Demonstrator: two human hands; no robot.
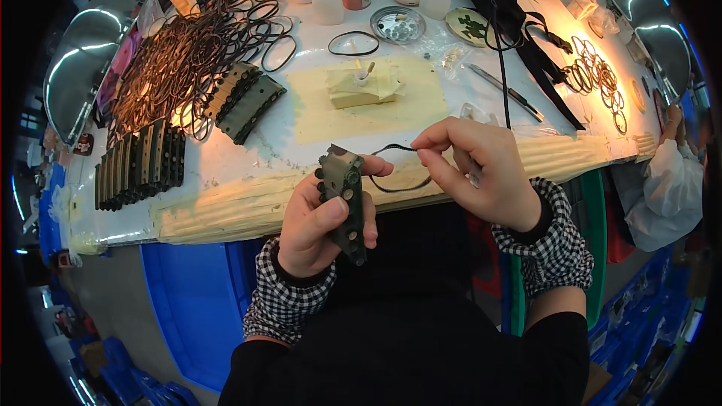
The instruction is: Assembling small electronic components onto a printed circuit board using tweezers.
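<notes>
A dark green toy tank hull [347, 180] with small round wheels along its side stands upright in the grip of my left hand [307, 227], thumb on its near side. My right hand [485, 173] pinches a thin black ribbed rubber track loop [401, 190] between thumb and forefinger. The loop hangs between my hands, just beyond the table's front edge. Its left end reaches the fingertip of my left forefinger, beside the hull. Whether the loop touches the hull's wheels I cannot tell.
At left lie a heap of brown-black loops [177, 56] and two groups of hulls [139, 168] [244, 104]. A yellow block [362, 96] sits mid-table. Behind it are white squeeze bottles [328, 4] and a metal dish [397, 24]. Tweezers [513, 95] and more loops [598, 79] lie right.
</notes>
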